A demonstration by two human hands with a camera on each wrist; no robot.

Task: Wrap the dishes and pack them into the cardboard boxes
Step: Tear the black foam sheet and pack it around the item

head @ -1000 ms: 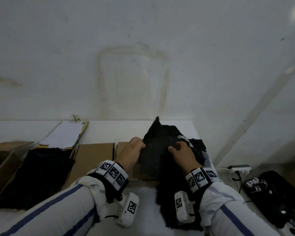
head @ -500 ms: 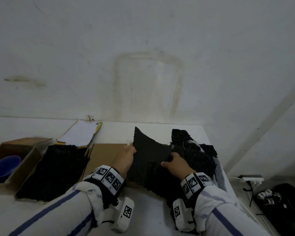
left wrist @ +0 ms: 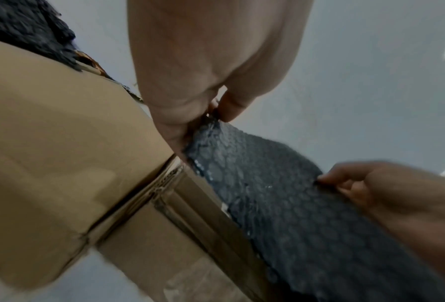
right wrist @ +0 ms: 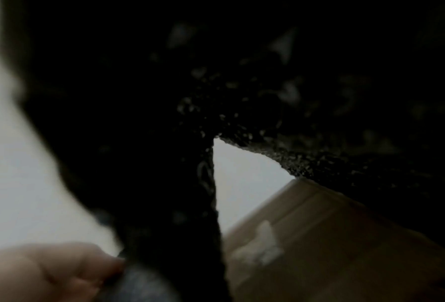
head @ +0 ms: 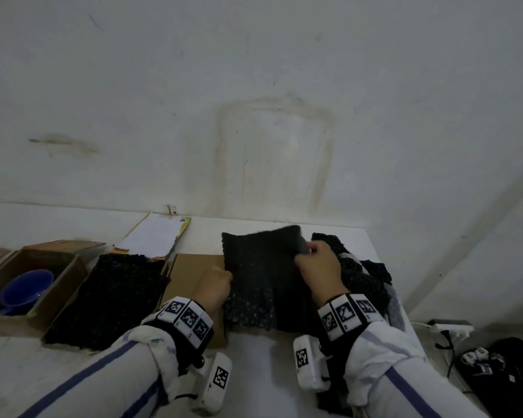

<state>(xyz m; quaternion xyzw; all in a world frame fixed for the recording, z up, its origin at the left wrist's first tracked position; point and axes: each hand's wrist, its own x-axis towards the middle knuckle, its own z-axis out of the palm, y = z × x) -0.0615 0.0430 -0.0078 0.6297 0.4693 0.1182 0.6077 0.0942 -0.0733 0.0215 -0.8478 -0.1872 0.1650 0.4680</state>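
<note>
Left hand [head: 213,286] and right hand [head: 317,263] each pinched an edge of black bubble-wrap sheet [head: 260,267], held above closed cardboard box [head: 191,273]

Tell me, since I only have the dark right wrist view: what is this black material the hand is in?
Observer: A black bubble-wrap sheet, held up over a flattened brown cardboard box.
Operator: Held by both hands?
Observer: Yes. The left hand pinches its left edge and the right hand grips its upper right corner.
Operator: Any dish visible?
Observer: A blue bowl sits in an open cardboard box at the far left.
</note>
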